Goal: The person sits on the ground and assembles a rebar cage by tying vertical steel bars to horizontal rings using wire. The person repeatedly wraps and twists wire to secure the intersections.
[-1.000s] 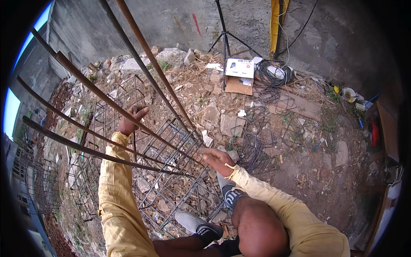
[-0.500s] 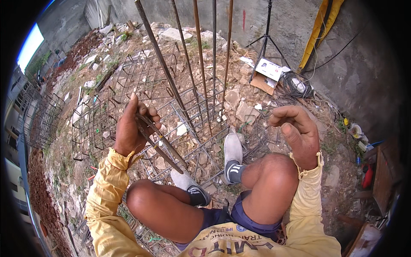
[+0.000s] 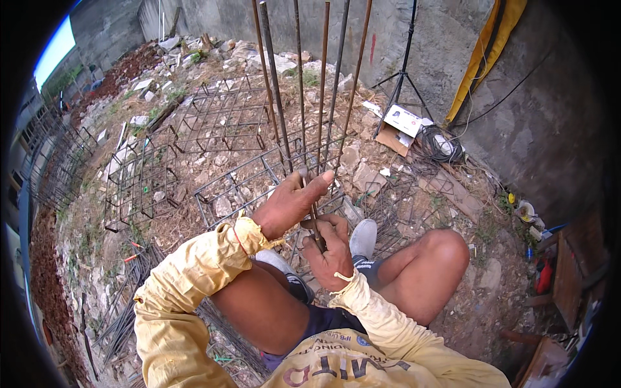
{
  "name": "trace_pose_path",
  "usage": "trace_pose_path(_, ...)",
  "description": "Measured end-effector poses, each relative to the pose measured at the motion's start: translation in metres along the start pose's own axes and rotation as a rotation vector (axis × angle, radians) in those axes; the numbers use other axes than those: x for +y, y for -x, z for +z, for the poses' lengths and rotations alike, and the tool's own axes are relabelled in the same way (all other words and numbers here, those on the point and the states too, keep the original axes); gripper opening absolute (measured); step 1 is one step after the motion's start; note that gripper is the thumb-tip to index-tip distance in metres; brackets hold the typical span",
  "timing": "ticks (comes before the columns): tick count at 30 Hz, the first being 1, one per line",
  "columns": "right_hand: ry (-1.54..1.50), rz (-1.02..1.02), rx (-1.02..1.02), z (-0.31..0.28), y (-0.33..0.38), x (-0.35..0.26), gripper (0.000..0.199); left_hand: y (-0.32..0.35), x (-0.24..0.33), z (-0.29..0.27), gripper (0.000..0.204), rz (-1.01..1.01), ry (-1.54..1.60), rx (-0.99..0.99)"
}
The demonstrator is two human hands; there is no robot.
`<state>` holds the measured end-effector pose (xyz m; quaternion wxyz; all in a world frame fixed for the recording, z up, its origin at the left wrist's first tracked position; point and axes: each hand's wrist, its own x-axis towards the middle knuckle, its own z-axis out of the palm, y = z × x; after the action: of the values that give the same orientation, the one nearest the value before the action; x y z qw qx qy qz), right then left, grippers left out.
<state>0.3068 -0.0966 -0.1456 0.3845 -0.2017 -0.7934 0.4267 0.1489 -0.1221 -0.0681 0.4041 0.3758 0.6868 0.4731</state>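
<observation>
Both hands are together in front of my knees. My left hand (image 3: 289, 204) is closed around the upper part of dark, long-handled pincers (image 3: 314, 224), its thumb lying across towards the right. Just below, my right hand (image 3: 331, 251) has its fingers curled round the lower end of the pincers; what else may be inside the fingers is hidden. Directly beyond my hands rise several upright rusty steel rebars (image 3: 323, 84). Their lower ends run down to a rebar cage (image 3: 242, 183) lying on the rubble, and my left hand covers part of it.
More rebar cages (image 3: 220, 119) lie on the stony ground at left. Loose rods (image 3: 132, 288) are heaped by my left side. A tripod (image 3: 402, 74), an open carton (image 3: 398, 129) and coiled cable (image 3: 440, 143) stand by the wall. A wooden piece of furniture (image 3: 569, 278) is at right.
My hands, wide apart before, have come together in the middle. The left hand carried the pincers rightwards, and the right hand moved left and closed on their lower end. The view shifted slightly.
</observation>
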Motion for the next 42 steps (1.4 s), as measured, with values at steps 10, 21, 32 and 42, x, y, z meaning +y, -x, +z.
trace_pose_path(10,-0.161,0.641,-0.056,-0.033,-0.074,0.154,0.038,-0.029,-0.004,-0.05,0.094,0.137,-0.061,0.238)
trace_pose_path(21,0.048,0.313,-0.02,0.007,-0.169,0.223,0.049,-0.046,-0.012,-0.042,0.083,0.09,-0.169,0.068)
trace_pose_path(32,0.275,0.293,0.039,0.003,-0.173,0.205,0.052,-0.056,-0.017,-0.038,0.081,0.073,-0.188,0.034)
trace_pose_path(42,0.418,0.551,-0.029,0.012,-0.18,0.17,0.05,-0.052,-0.011,-0.038,0.079,0.004,-0.199,-0.027)
